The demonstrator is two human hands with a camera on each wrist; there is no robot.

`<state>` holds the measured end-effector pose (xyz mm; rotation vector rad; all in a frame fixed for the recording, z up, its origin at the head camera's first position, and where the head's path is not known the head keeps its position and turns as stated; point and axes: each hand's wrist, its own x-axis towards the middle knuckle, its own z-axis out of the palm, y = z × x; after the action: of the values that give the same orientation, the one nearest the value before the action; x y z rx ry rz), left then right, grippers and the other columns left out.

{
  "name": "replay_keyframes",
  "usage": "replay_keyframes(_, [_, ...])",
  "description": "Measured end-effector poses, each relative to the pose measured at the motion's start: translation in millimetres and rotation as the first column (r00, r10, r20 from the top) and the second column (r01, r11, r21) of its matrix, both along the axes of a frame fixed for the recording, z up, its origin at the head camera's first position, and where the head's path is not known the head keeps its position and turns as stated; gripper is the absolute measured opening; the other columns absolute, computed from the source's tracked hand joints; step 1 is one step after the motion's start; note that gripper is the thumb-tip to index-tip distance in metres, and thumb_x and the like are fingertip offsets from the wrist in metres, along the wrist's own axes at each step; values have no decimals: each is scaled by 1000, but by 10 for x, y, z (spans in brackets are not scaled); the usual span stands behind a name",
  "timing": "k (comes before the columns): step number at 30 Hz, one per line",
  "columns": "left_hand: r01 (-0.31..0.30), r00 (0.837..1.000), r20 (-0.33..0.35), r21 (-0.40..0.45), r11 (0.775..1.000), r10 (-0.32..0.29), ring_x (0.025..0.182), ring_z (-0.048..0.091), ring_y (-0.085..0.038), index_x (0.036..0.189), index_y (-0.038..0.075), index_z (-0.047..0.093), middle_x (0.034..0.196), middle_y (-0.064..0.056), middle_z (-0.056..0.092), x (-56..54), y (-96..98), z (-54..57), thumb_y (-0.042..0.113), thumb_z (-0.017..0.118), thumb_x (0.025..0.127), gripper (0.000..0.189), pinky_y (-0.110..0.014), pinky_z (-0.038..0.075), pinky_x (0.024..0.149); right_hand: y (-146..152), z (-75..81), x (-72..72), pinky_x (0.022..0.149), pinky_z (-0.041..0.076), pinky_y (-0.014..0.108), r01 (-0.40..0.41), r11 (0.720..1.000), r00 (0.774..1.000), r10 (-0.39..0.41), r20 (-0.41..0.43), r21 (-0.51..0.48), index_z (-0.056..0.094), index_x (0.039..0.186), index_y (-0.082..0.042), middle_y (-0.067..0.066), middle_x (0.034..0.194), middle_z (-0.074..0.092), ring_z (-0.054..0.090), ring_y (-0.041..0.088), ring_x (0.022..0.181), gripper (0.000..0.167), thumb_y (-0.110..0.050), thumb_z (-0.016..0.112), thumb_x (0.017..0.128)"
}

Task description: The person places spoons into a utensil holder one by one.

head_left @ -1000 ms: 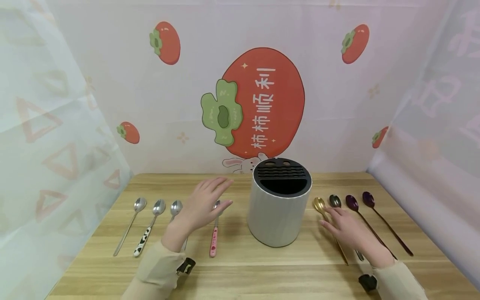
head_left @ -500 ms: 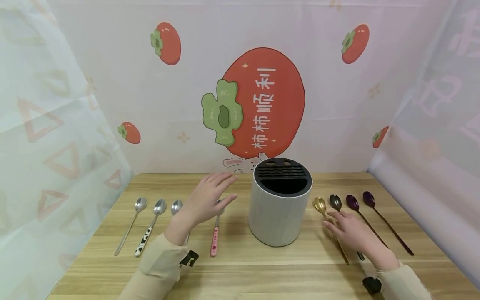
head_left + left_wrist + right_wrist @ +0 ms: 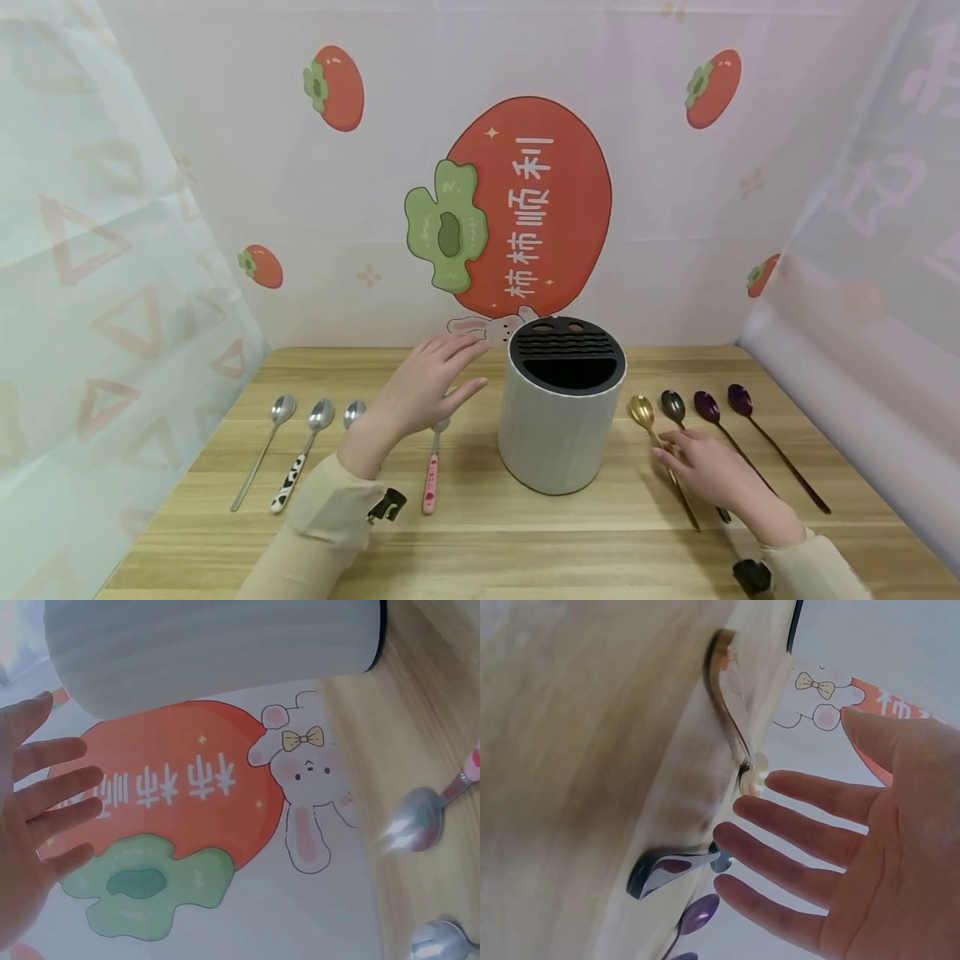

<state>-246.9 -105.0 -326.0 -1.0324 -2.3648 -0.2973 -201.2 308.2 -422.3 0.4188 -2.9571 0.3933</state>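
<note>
My left hand, fingers spread and holding nothing, hovers left of a white cutlery holder with a slotted black top. Below it lies a pink-handled spoon, its bowl partly covered by the hand in the head view. A spoon with a black-and-white handle, a plain silver spoon and another silver spoon lie further left. Relaxed and holding nothing, my right hand is over a dark spoon, beside a gold spoon. The left wrist view shows bare fingers.
Two purple spoons lie at the right of the wooden table. A pale printed cloth with persimmon pictures stands behind the table, and similar cloth covers both sides.
The left hand has drifted right and slightly up, closer to the cutlery holder. The right hand has shifted a little right and down over the spoons. The spoons lie as before.
</note>
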Motion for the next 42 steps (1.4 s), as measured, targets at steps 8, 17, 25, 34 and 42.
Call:
replay_keyframes(8, [10, 1000, 6, -18, 1000, -10, 131, 45, -22, 134, 13, 54, 138, -5, 53, -29, 57, 109, 39, 56, 94, 48, -43, 34, 108, 18, 0, 26, 64, 52, 44, 11, 1000, 1000, -11, 4, -11, 64, 115, -3, 16, 101, 66, 65, 24, 79, 42, -38, 59, 93])
replay_keyframes(17, [36, 999, -1, -23, 999, -36, 129, 47, -25, 132, 13, 56, 134, -5, 56, -70, 108, 160, 39, 54, 95, 46, -42, 33, 109, 36, 1, 55, 63, 52, 46, 15, 1000, 1000, -14, 22, -24, 63, 116, -4, 15, 102, 66, 65, 24, 79, 43, -40, 57, 93])
replay_keyframes(25, [59, 998, 22, -35, 998, -59, 126, 50, -23, 130, 12, 57, 132, -2, 58, -91, 181, 222, 38, 56, 94, 44, -40, 34, 108, 26, 10, 75, 62, 52, 45, 11, 999, 1000, -11, 16, -34, 64, 116, -4, 15, 103, 67, 66, 21, 76, 43, -39, 58, 93])
replay_keyframes(34, [79, 997, 31, -55, 995, -77, 123, 52, -22, 128, 12, 59, 132, -2, 58, -91, 283, 278, 39, 56, 94, 44, -41, 39, 104, 0, -5, 67, 60, 51, 38, 9, 1000, 1000, -9, -6, -16, 65, 112, -6, 12, 99, 69, 64, 16, 71, 39, -39, 58, 93])
replay_keyframes(42, [69, 995, 81, -76, 995, -63, 127, 49, -21, 129, 14, 59, 136, -2, 55, -81, 344, 324, 42, 53, 95, 44, -41, 36, 107, -4, -18, 77, 64, 52, 42, 9, 1000, 1000, -10, -22, -14, 66, 110, -7, 13, 101, 69, 66, 19, 74, 36, -38, 59, 93])
